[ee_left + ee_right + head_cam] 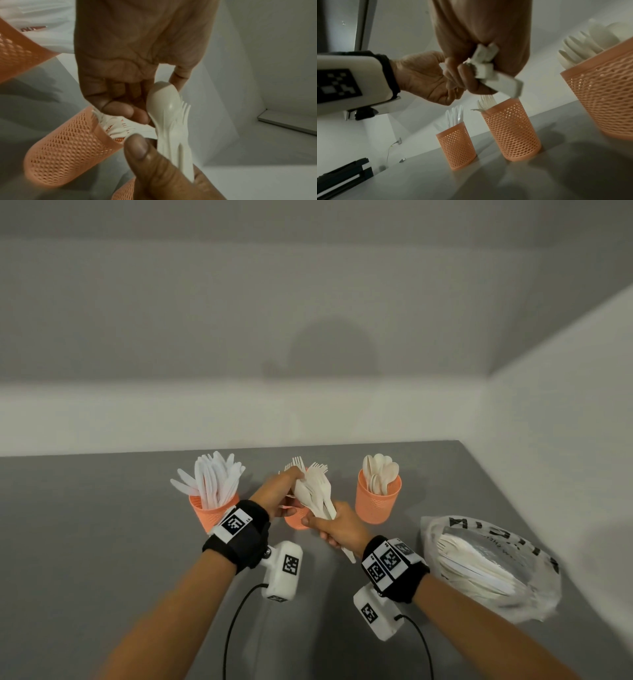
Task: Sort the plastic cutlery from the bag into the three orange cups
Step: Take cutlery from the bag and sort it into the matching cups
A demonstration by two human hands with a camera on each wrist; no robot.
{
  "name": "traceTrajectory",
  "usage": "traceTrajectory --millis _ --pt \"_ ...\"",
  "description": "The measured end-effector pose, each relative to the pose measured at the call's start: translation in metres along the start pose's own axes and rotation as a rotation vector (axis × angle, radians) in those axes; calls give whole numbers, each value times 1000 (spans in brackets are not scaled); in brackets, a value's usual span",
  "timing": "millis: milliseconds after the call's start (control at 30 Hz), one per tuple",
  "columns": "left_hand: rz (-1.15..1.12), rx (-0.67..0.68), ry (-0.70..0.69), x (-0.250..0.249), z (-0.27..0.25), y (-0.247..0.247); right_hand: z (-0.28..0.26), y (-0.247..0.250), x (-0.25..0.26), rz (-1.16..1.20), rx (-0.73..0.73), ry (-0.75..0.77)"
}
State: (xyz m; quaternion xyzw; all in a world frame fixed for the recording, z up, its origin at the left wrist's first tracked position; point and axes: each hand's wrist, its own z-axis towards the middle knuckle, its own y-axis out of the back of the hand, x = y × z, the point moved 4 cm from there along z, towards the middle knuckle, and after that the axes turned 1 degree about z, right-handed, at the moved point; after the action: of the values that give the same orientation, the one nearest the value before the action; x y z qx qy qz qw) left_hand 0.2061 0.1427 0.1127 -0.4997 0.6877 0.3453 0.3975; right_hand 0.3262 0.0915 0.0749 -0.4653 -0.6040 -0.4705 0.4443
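Head view looks down on a grey counter (pixel 102 542) where three orange cups stand in a row: the left cup (pixel 214 513) bristles with white knives (pixel 214 477), the middle cup (pixel 297 518) holds forks and sits partly hidden behind both hands, and the right cup (pixel 376 501) holds spoons (pixel 381 474). Just above the middle cup the right hand (pixel 339 529) clenches the handles of a mixed bundle of cutlery (pixel 317 491), while the left hand (pixel 279 487) pinches the upper ends of that bundle. To the right, near the counter's edge, lies the plastic bag (pixel 493 566), with more pale cutlery showing through it. Left wrist view shows the left hand (pixel 130 56) from the palm side, its curled fingers (pixel 120 106) and thumb closing on a spoon bowl (pixel 164 100) at the top of the bundle, with fork tines (pixel 186 108) fanned just behind it; the right hand's thumb (pixel 139 147) presses the handles from below. An orange mesh cup (pixel 68 150) with forks in it appears beneath the hands, blurred. Right wrist view shows the right hand (pixel 481 40) from below, wrapped round the blunt handle ends (pixel 489 67), and the left hand (pixel 423 77) reaching in from the left with fingers curled. Below them the knife cup (pixel 457 146) and fork cup (pixel 510 131) stand apart on the counter, and the spoon cup (pixel 604 97) looms close at the right edge.
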Motion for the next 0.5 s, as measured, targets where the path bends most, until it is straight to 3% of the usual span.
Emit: traceTrajectory --millis 133,233,367,500 --pt "27 -53 47 -1 3 -4 -1 1 2 -7 47 12" --pt "10 -97 -17 -9 3 -3 -2 4 1 -13 80 -11" --pt "-235 -232 -273 -28 6 14 -3 7 -1 -5 104 3" --pt "-536 -539 -651 -56 -8 48 -2 13 -4 -29 62 4"
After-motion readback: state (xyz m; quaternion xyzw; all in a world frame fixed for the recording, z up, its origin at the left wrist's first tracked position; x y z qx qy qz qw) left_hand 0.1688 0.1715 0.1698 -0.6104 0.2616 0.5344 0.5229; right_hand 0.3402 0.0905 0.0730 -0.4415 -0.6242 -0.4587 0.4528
